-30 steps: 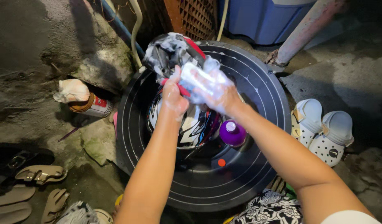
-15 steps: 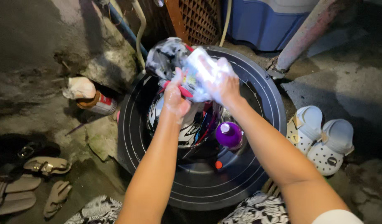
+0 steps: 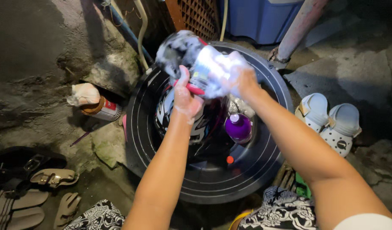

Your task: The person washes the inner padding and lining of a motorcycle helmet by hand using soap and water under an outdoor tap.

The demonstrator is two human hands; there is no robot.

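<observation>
Above the basin, fingers: both sets were clenched on a foam-covered helmet padding piece (image 3: 191, 59), a soft, crumpled, dark fabric lump with red trim, slick with white suds.
Left hand (image 3: 185, 98): gripped the red lower edge of the padding, thumb up, skin wet and soapy.
Right hand (image 3: 240, 79): closed over the padding's sudsy right side, blurred.
Under the hands: a glossy, rounded helmet (image 3: 196, 123) with white, black and purple graphics lay inside the basin.
Beside the helmet: a purple bottle (image 3: 238, 127) with a round cap stood just to its right.
Basin (image 3: 264, 170): wide, round, black plastic with concentric ridges, on rough wet concrete.
Surroundings: pale perforated clogs (image 3: 330, 123) at right, tan sandals (image 3: 42, 187) at left, a metal can (image 3: 103, 110) topped with a crumpled rag.
Change from half a second before: the padding bundle sat slightly further right, and the right hand had shifted outward.
</observation>
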